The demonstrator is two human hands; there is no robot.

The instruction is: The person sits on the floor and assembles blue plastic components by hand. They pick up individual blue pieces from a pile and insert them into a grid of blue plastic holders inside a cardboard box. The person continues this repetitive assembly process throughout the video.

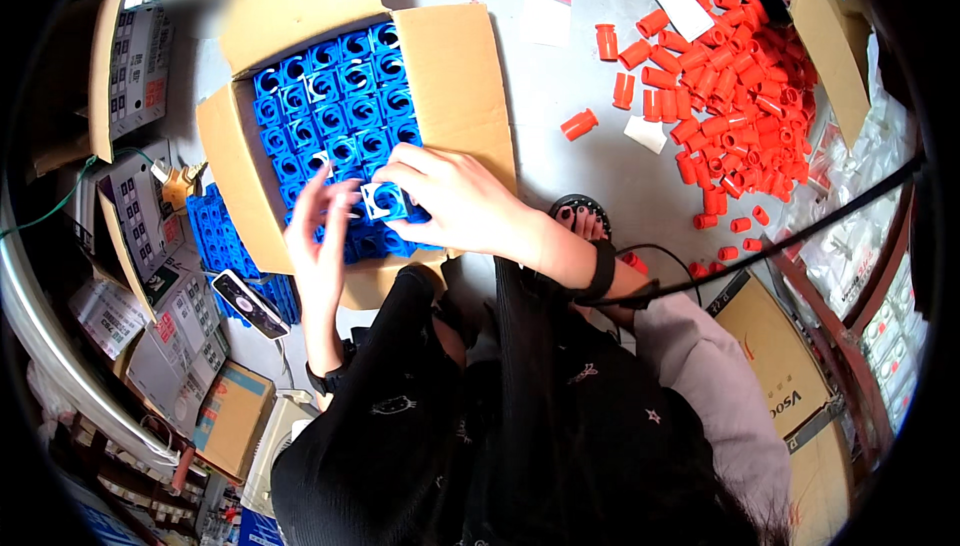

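While both our hands hover over the open cardboard box (pixel 455 66), the right hand (pixel 450 201) pinches a blue square part (pixel 383 200) with a white face at its fingertips, right at the near rows of blue parts (pixel 335 96). The left hand (pixel 318 236) sits just beside it, fingers spread, gripping nothing we can make out. So the part lies between the hands, right one nearer. An orange tube pile (pixel 735 96) sits well off to the right.

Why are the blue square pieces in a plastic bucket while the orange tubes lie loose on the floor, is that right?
Not quite. The head view shows the blue square pieces packed in an open cardboard box, not a plastic bucket. The orange tubes do lie loose on the floor.
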